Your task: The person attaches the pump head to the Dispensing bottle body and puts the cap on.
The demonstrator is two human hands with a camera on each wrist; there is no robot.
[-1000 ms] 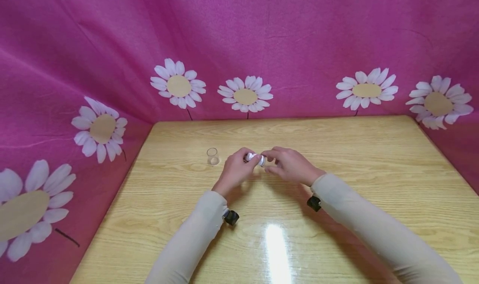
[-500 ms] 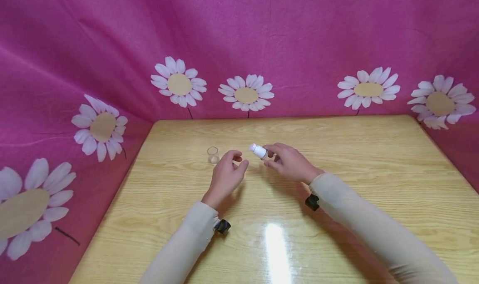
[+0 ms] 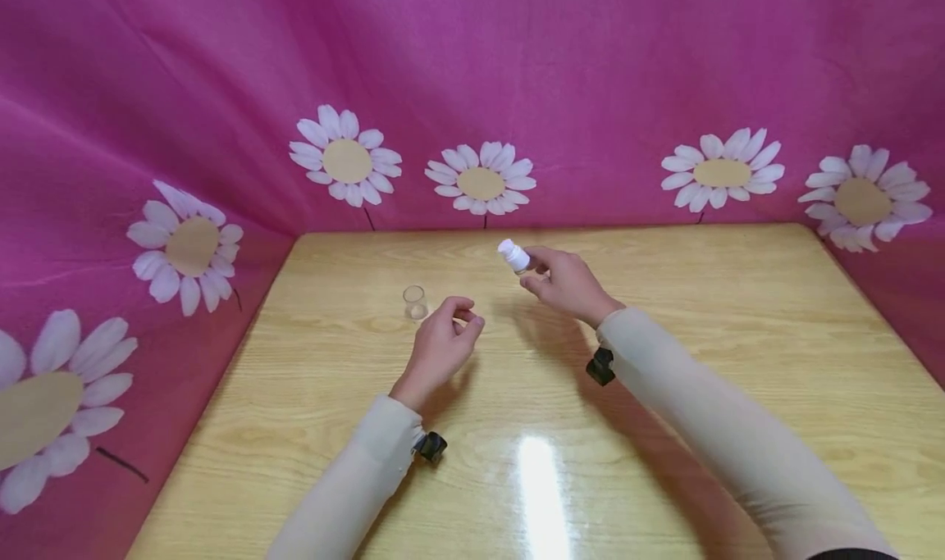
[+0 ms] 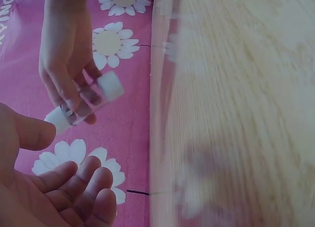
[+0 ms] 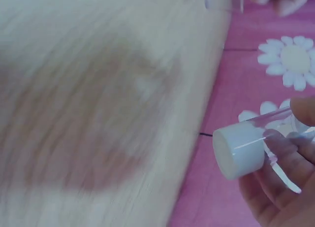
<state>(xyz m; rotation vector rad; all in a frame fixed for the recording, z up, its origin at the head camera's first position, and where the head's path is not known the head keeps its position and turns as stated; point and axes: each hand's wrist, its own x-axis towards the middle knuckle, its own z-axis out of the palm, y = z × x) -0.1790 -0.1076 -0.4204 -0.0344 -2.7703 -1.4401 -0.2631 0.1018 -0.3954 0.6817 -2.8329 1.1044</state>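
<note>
My right hand (image 3: pixel 568 283) grips the bottle (image 3: pixel 514 256), tilted, over the desk (image 3: pixel 310 371), toward its far edge.
Left wrist view: clear body, two white ends; head view: one. My left hand (image 3: pixel 440 343): relaxed.

wood-grain table (image 3: pixel 709 298) | clear cup (image 3: pixel 415 303) standing on it, left of centre

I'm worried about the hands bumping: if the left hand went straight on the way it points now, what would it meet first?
Probably the white-capped bottle held in the right hand, ahead of the left hand in the head view. Relative height is unclear, so it might pass underneath.
</note>
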